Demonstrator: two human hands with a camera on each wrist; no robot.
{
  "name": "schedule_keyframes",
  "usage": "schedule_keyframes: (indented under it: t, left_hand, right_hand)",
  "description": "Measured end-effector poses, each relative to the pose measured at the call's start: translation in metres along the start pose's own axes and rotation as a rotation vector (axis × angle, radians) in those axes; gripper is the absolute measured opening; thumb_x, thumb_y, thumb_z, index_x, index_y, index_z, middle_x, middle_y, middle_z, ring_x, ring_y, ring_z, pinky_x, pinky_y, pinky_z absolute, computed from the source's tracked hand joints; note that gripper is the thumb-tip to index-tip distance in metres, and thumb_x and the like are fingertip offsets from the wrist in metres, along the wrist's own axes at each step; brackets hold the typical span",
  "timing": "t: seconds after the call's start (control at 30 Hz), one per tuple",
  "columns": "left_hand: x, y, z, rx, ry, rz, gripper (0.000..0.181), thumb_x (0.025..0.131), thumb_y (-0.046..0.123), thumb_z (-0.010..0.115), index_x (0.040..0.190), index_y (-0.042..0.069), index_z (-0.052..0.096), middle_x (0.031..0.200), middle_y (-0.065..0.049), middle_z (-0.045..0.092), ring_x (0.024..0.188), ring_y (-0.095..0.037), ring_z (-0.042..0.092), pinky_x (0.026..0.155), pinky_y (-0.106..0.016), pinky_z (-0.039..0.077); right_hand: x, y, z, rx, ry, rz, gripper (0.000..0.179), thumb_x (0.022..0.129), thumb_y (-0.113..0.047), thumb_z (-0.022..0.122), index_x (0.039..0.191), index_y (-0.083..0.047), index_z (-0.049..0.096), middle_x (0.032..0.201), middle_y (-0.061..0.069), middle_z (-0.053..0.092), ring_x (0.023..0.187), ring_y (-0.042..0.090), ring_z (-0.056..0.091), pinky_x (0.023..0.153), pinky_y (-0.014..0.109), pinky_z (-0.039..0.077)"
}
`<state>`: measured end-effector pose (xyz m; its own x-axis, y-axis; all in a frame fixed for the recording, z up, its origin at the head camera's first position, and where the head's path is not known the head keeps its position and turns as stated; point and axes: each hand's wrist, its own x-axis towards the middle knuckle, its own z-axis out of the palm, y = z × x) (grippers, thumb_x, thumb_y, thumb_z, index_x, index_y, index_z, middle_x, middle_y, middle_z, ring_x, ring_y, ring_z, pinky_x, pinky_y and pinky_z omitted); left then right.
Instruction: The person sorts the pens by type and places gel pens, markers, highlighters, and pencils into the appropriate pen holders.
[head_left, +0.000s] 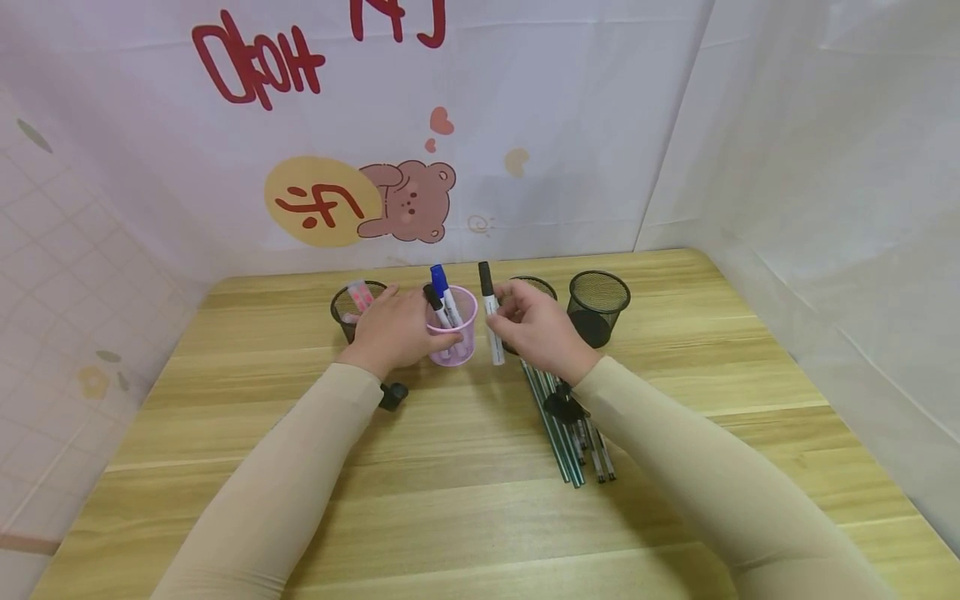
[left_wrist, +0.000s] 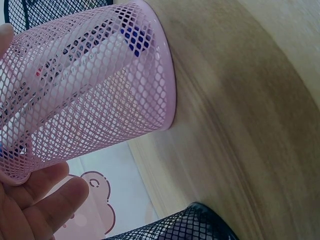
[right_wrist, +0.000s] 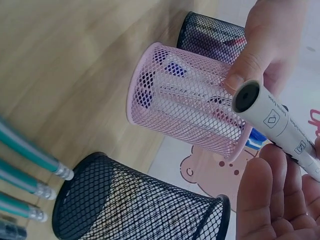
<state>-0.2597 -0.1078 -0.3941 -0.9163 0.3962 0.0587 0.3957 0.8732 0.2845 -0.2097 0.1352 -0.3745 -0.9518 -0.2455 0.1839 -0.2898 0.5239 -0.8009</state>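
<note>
My left hand (head_left: 397, 329) holds the pink mesh pen cup (head_left: 467, 337) near its rim, thumb in front and fingers behind. The cup stands upright on the table with a blue-capped marker (head_left: 439, 278) and a black-capped marker (head_left: 432, 295) in it. Just right of the cup, my right hand (head_left: 543, 329) pinches a white marker (head_left: 497, 346) with a black cap pointing up. In the right wrist view, the dark round end of that marker (right_wrist: 277, 125) faces the camera, and it overlaps the cup's rim. The right palm is partly visible there.
A black mesh cup (head_left: 339, 310) with pink-patterned items stands left, partly behind my left hand. Two more black cups stand right: one (head_left: 543, 285) behind my right hand, another (head_left: 600, 300) farther right. Green pencils (head_left: 551, 429) and several pens (head_left: 598, 458) lie near my right forearm.
</note>
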Motion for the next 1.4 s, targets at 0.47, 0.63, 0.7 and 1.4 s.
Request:
schedule_keyframes:
  t: [0.47, 0.63, 0.7, 1.4]
  left_hand:
    - [0.001, 0.0, 0.001, -0.004, 0.004, 0.001, 0.077, 0.086, 0.068, 0.075, 0.135, 0.011, 0.062, 0.122, -0.003, 0.074, 0.131, -0.031, 0.065, 0.134, -0.052, 0.016]
    - [0.001, 0.0, 0.0, -0.005, 0.0, 0.005, 0.077, 0.087, 0.069, 0.073, 0.138, 0.012, 0.061, 0.119, -0.002, 0.074, 0.13, -0.03, 0.065, 0.134, -0.053, 0.016]
    - [0.001, 0.0, 0.0, -0.001, -0.003, 0.006, 0.076, 0.087, 0.069, 0.073, 0.136, 0.012, 0.062, 0.116, -0.001, 0.074, 0.129, -0.03, 0.066, 0.134, -0.054, 0.016]
    - [0.002, -0.001, 0.0, 0.022, -0.008, 0.008, 0.066, 0.087, 0.071, 0.072, 0.121, 0.015, 0.065, 0.12, -0.001, 0.074, 0.129, -0.029, 0.066, 0.134, -0.055, 0.017]
  right_hand:
    - [0.012, -0.01, 0.006, -0.019, 0.03, -0.011, 0.04, 0.1, -0.019, 0.07, 0.137, -0.008, 0.061, 0.1, 0.008, 0.073, 0.083, 0.02, 0.068, 0.067, 0.029, 0.054]
    - [0.016, -0.017, 0.008, -0.003, 0.047, -0.011, 0.041, 0.1, -0.02, 0.07, 0.138, -0.011, 0.061, 0.1, 0.007, 0.075, 0.077, 0.016, 0.065, 0.064, 0.028, 0.052]
    - [0.019, -0.019, 0.009, 0.022, 0.046, -0.017, 0.04, 0.1, -0.019, 0.07, 0.138, -0.01, 0.061, 0.1, 0.008, 0.075, 0.076, 0.016, 0.066, 0.064, 0.028, 0.052]
    - [0.04, -0.029, 0.015, 0.089, 0.073, -0.011, 0.041, 0.103, -0.022, 0.067, 0.142, -0.01, 0.058, 0.11, 0.01, 0.075, 0.096, 0.025, 0.074, 0.08, 0.037, 0.063]
